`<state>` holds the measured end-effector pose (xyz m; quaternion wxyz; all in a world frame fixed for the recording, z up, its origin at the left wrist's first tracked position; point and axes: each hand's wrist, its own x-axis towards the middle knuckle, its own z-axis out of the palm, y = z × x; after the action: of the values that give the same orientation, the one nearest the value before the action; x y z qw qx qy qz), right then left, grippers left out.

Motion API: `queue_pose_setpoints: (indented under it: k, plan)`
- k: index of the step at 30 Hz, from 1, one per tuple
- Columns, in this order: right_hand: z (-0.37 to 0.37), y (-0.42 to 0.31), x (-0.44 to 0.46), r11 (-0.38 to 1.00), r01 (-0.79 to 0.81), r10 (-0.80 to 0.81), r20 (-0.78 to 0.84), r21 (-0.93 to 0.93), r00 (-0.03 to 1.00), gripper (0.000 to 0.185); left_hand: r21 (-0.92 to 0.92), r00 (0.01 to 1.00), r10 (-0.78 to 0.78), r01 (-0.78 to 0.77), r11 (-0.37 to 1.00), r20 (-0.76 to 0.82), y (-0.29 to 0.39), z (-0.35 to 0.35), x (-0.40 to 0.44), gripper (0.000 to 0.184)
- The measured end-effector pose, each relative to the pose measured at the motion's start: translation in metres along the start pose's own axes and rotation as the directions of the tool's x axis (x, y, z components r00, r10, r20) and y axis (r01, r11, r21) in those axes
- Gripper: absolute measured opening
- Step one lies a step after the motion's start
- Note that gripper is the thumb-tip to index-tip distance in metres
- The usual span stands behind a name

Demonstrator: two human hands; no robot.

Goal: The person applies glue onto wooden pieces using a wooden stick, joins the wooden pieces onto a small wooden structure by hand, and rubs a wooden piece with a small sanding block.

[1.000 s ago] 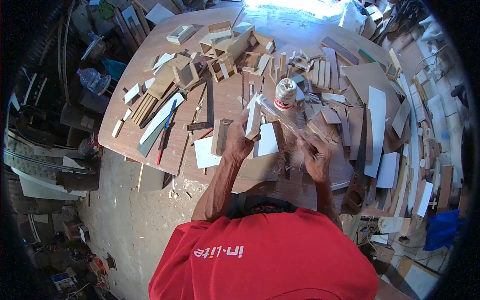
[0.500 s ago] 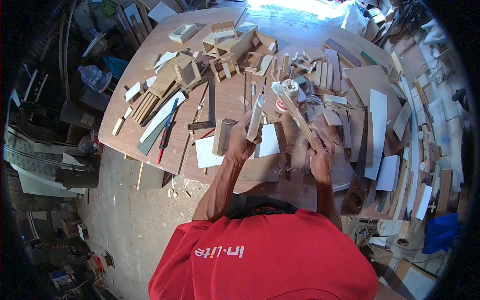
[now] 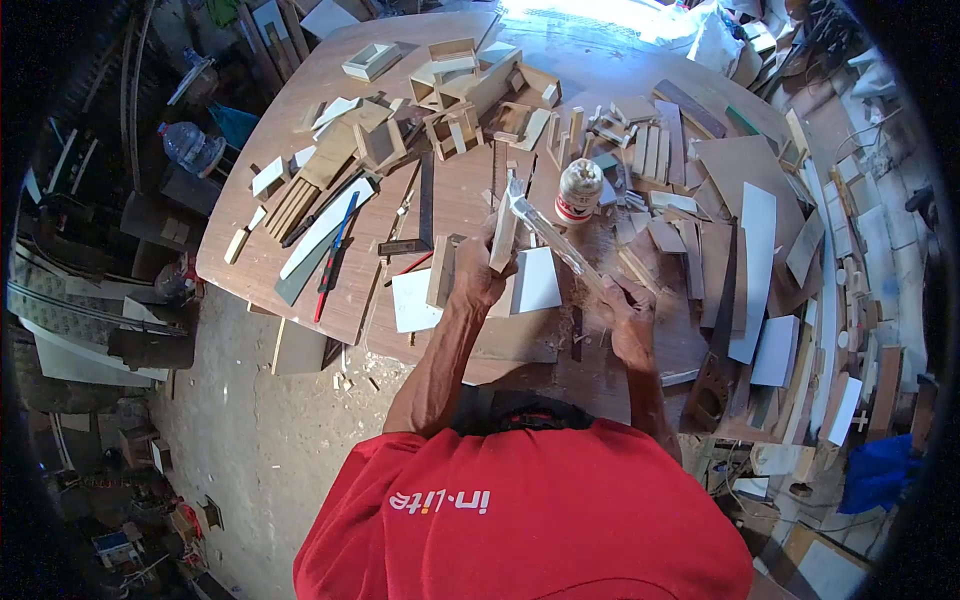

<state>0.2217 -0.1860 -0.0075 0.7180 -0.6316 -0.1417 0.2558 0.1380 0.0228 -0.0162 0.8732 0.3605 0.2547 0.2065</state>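
Note:
My left hand (image 3: 480,272) is closed around a small wooden block (image 3: 504,238), held upright above the table. In my right hand (image 3: 628,318) is a long wooden stick (image 3: 560,245), its far end coated in something whitish like glue. That coated end meets the top of the block or lies just in front of it; I cannot tell which. A white glue bottle (image 3: 578,190) with a red label and a crusted top stands beyond the stick. Below my left hand, a wooden piece (image 3: 440,272) stands beside a white panel (image 3: 538,280).
Small wooden boxes (image 3: 455,130) are clustered at the back of the table (image 3: 390,215). A blue and red tool (image 3: 337,255) and a black square (image 3: 424,205) lie to the left. Wood strips, a handsaw (image 3: 722,330) and white boards (image 3: 757,270) crowd the right side.
My right hand has moved left and slightly down, bringing the stick's coated end from beside the glue bottle to the block. My left hand has shifted a little left.

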Motion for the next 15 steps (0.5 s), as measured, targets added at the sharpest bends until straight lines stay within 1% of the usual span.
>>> queue_pose_setpoints:
  k: [1, 3, 4, 6, 7, 9, 10, 12, 13, 15]
  plan:
    - [-0.004, 0.0, 0.0, 1.0, 0.002, -0.002, -0.002, -0.001, 1.0, 0.016, -0.001, 1.0, -0.001, 0.001, 1.0, 0.003, 0.0, 0.0, 0.001, 0.018]
    - [-0.011, 0.002, 0.0, 0.997, -0.035, 0.036, 0.016, -0.066, 0.999, 0.024, -0.07, 0.999, -0.031, 0.03, 0.997, -0.014, 0.001, 0.0, 0.0, 0.018]
    - [-0.014, 0.001, -0.001, 0.997, -0.035, 0.036, 0.017, -0.067, 0.999, 0.024, -0.071, 0.999, -0.03, 0.029, 0.997, -0.015, 0.002, 0.001, 0.0, 0.018]
    - [-0.019, -0.005, -0.004, 0.994, -0.091, 0.094, 0.035, -0.062, 0.995, 0.024, 0.032, 0.996, 0.01, -0.007, 0.999, -0.084, 0.003, 0.004, -0.001, 0.018]
    - [-0.02, -0.007, -0.005, 0.994, -0.091, 0.093, 0.037, -0.063, 0.995, 0.024, 0.031, 0.996, 0.011, -0.008, 0.999, -0.085, 0.002, -0.001, 0.001, 0.018]
    - [-0.025, -0.011, -0.005, 0.992, -0.047, 0.048, 0.013, -0.118, 0.999, 0.024, -0.12, 0.999, -0.041, 0.038, 0.992, -0.02, 0.0, -0.01, 0.005, 0.029]
    - [-0.029, -0.007, -0.003, 0.992, -0.045, 0.047, 0.013, -0.119, 0.999, 0.024, -0.121, 0.999, -0.04, 0.038, 0.992, -0.019, -0.001, -0.012, 0.006, 0.029]
    - [-0.033, 0.0, 0.001, 0.995, -0.094, 0.094, -0.024, -0.009, 0.995, 0.025, -0.102, 0.999, -0.049, 0.049, 0.994, 0.002, -0.001, -0.012, 0.006, 0.028]
    - [-0.03, 0.0, 0.002, 0.996, -0.094, 0.093, -0.026, -0.007, 0.995, 0.025, -0.1, 0.999, -0.05, 0.05, 0.994, 0.003, -0.001, -0.011, 0.004, 0.028]
    - [-0.02, -0.002, 0.008, 0.999, 0.008, -0.009, -0.048, -0.035, 0.999, 0.025, -0.052, 0.999, -0.035, 0.037, 0.998, 0.037, -0.001, -0.005, 0.001, 0.028]
